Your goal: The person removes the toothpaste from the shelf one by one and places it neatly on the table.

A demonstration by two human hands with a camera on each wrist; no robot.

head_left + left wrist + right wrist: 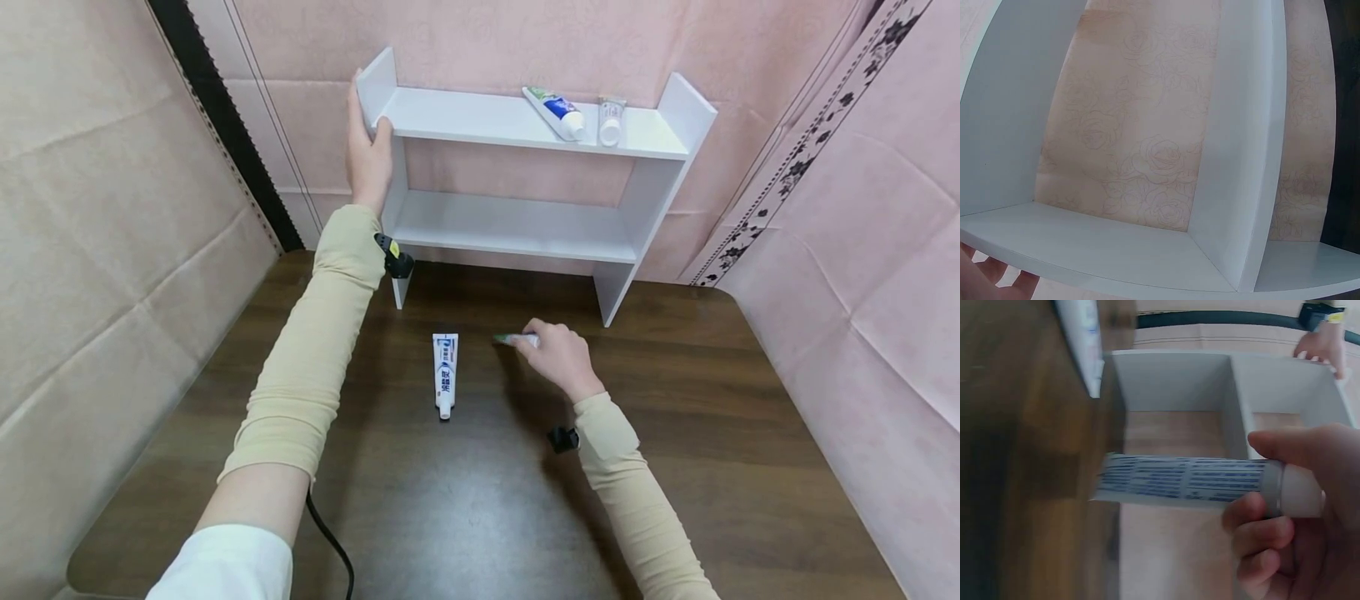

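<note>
My left hand (369, 158) grips the left side panel of a white two-tier shelf (510, 221), thumb at the front. In the left wrist view, fingertips (1022, 286) show at the panel's edge. Over the table, in front of the shelf, my right hand (558, 357) pinches a toothpaste tube (1185, 478) near its white cap, and rows of blue print face the right wrist camera. Another toothpaste tube (446, 375), white with blue lettering, lies on the table left of the right hand, its cap toward me.
On the upper board lie a green, blue and white tube (555, 112) and a smaller pale tube (611, 121), toward the right end. Pink patterned cloth (525, 42) hangs behind the shelf and along both sides of the brown wooden table (712, 417). A black cable (330, 533) runs beneath the left arm.
</note>
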